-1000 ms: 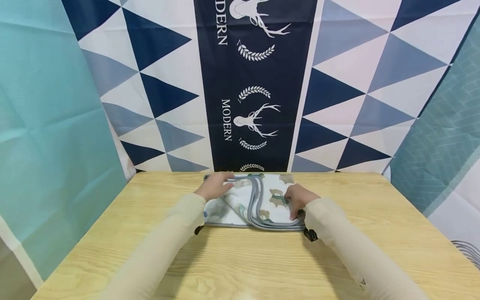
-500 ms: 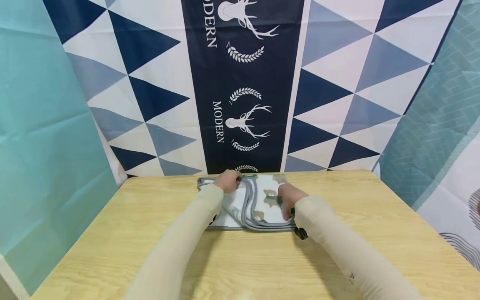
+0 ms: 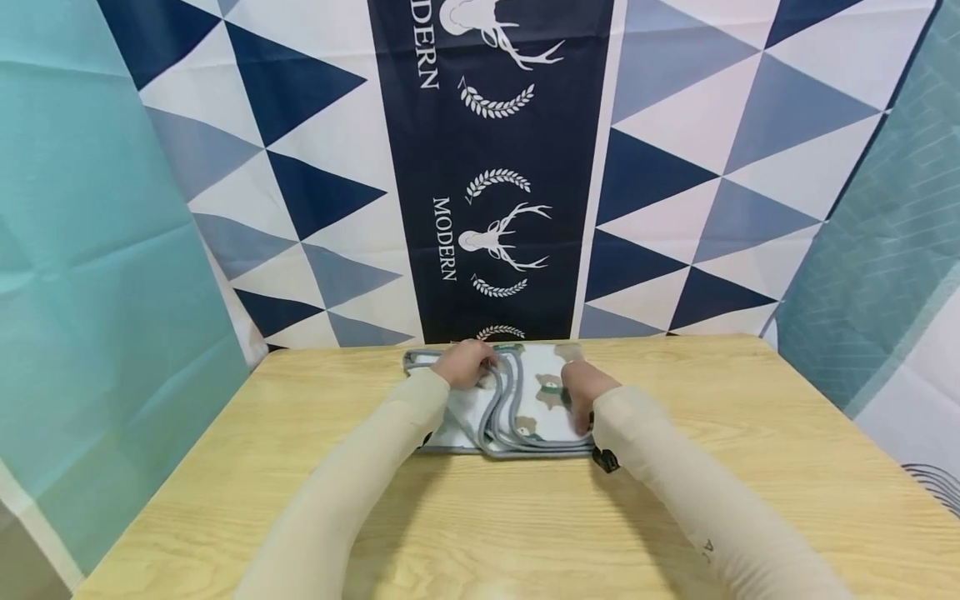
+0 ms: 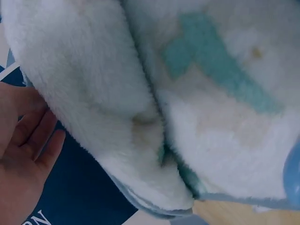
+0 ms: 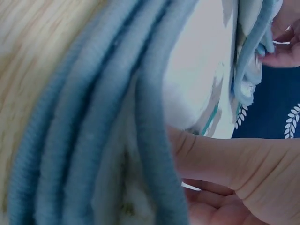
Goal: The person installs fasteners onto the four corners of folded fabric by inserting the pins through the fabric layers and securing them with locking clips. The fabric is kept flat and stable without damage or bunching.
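Note:
A white fleece blanket [image 3: 551, 423] with brown bears and blue-grey edging lies folded in layers at the back of the table. At its back left part, my left hand [image 3: 465, 364] grips the upper layers, and the left end stands up a little. In the left wrist view the fingers of that hand [image 4: 28, 145] curl behind the fleece [image 4: 84, 70]. My right hand [image 3: 587, 393] holds the blanket's right end. The right wrist view shows this hand's thumb [image 5: 206, 152] against the stacked edging [image 5: 154, 122], with its fingertips partly hidden.
The wooden table [image 3: 510, 525] extends in front of the blanket and to both sides. A patterned cloth [image 3: 495, 167] hangs right behind its back edge. Teal sheets [image 3: 112, 250] hang at the left and right.
My left hand has moved right along the back of the blanket, and the left end has risen into a fold. My right hand stays at the right end. The head view has shifted slightly.

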`<move>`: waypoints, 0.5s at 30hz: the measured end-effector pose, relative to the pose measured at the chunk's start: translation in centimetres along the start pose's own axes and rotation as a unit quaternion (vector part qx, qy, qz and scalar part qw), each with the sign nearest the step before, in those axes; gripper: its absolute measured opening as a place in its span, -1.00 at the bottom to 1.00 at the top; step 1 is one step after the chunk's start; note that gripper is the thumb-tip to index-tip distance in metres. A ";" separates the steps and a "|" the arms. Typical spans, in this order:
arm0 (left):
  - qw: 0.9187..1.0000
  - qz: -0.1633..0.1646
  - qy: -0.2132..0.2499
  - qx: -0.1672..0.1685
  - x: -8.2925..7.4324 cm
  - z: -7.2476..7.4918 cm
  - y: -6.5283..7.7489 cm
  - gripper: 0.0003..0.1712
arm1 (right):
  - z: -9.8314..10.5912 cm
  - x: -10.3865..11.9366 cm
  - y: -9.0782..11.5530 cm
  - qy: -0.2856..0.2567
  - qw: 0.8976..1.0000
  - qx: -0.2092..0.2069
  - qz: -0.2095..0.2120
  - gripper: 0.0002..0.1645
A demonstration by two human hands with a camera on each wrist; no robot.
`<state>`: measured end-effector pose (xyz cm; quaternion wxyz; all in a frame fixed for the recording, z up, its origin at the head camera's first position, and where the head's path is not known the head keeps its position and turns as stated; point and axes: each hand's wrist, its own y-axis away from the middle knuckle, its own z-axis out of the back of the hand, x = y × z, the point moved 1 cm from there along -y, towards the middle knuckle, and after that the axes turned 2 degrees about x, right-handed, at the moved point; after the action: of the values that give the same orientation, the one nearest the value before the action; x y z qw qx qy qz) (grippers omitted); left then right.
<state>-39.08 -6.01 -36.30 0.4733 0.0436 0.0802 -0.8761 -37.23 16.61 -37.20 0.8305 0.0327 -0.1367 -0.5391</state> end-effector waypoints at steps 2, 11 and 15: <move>1.000 0.001 -0.001 -0.016 -0.1 -0.2 0.2 -0.77 | -0.1 -0.3 0.1 -0.013 1.000 0.006 0.000 -0.40; 0.995 0.004 0.042 -0.085 0.7 2.1 2.7 -0.80 | 0.4 -1.0 0.3 0.002 0.998 0.006 0.058 -0.59; 0.995 0.006 0.056 -0.080 1.2 2.9 3.9 -0.80 | 0.7 -1.2 0.0 0.023 0.996 -0.002 0.091 -0.51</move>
<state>-36.44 -9.63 -33.99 0.4754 0.0549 0.1765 -0.8602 -37.84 17.73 -36.73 0.8790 0.0303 -0.1192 -0.4607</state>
